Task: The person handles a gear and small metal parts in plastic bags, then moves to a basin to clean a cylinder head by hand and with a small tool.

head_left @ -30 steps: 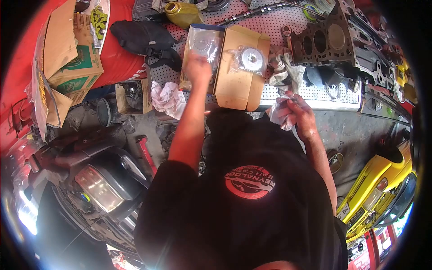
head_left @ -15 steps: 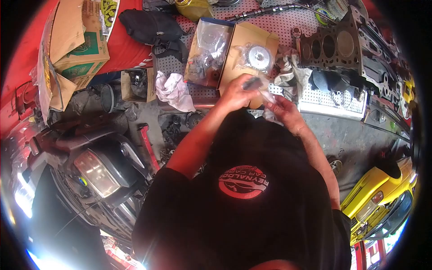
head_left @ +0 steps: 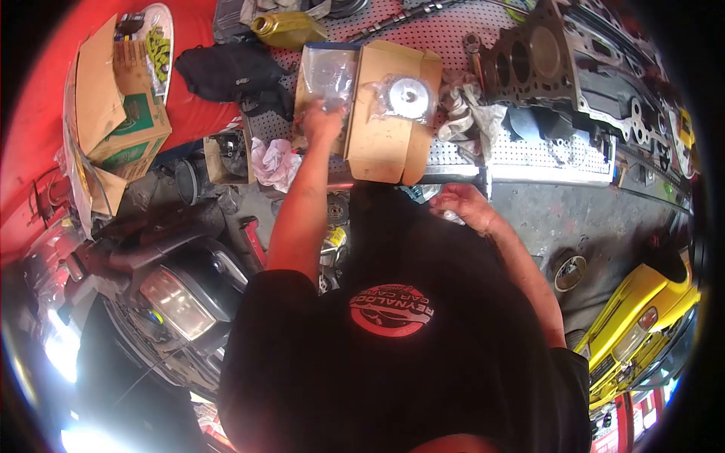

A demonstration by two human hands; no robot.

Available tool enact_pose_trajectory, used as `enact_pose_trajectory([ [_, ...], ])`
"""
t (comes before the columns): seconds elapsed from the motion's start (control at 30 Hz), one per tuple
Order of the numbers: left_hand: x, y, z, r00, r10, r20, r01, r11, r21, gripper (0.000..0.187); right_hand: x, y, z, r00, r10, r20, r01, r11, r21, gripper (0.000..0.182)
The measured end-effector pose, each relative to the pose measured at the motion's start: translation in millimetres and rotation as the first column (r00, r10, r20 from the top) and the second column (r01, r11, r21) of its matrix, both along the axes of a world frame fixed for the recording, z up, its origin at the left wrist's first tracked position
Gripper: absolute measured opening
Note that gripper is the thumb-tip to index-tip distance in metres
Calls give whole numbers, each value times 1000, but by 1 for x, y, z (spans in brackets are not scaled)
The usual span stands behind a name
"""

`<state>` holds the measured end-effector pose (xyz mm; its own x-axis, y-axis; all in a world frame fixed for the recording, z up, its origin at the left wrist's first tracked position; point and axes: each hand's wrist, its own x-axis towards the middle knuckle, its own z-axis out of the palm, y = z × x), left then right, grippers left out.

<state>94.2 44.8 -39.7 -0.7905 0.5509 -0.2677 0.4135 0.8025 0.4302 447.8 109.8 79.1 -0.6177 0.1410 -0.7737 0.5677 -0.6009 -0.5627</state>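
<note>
Hands (head_left: pixel 321 121) apart: left in one open box (head_left: pixel 377 113), right (head_left: pixel 461 205) clenched on rag (head_left: pixel 453 217).

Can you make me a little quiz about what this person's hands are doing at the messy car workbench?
1. True or false: the left hand reaches into the open brown cardboard box.
2. Which lies nearest the round silver toothed gear? A) clear plastic bag of parts B) olive-yellow oil jug C) black cloth bag
3. What does the right hand grip?

Key: 1 true. 2 A. 3 a crumpled white rag, mostly hidden under the fingers.
</note>
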Motion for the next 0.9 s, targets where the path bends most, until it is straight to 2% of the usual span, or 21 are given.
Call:
enact_pose_trajectory([
  [0.07,-5,22,8,997,26,-76,-25,999,24,58,10,-3,-5,997,-65,-31,63,996,-57,22],
  [0.17,-2,44,35,983,43,-176,-50,998,-35,58,30,-7,-20,973,-211,-93,201,974,-104,23],
  [0.27,27,48,59,946,-126,-299,121,992,-35,60,51,-10,-37,912,-403,-76,380,901,-210,19],
  [0.3,32,42,49,935,-196,-295,188,981,-55,62,58,-9,-41,885,-463,-56,436,864,-254,19],
  [0.4,84,35,46,941,-268,-208,261,963,-59,66,80,-1,-47,828,-556,-72,516,805,-293,22],
  [0.43,104,41,51,959,-230,-168,222,973,-64,68,91,-2,-62,837,-538,-96,508,831,-228,21],
  [0.5,138,58,57,983,-159,-88,152,986,-73,72,115,0,-76,848,-521,-97,494,844,-211,20],
  [0.6,153,80,32,972,-140,-189,114,983,-144,76,138,8,-80,835,-540,-101,516,834,-194,19],
  [0.7,151,93,16,991,111,69,-97,978,-183,71,155,1,-89,786,-617,-40,603,779,-173,19],
  [0.8,132,89,-25,876,338,345,-297,940,-168,60,160,-19,-86,759,-651,-3,646,752,-131,18],
  [0.83,125,85,-44,855,351,382,-334,936,-113,55,156,-25,-76,747,-665,7,661,742,-113,12],
  [0.9,121,81,-69,857,324,400,-371,927,44,46,148,-38,-67,706,-708,23,704,698,-134,13],
])
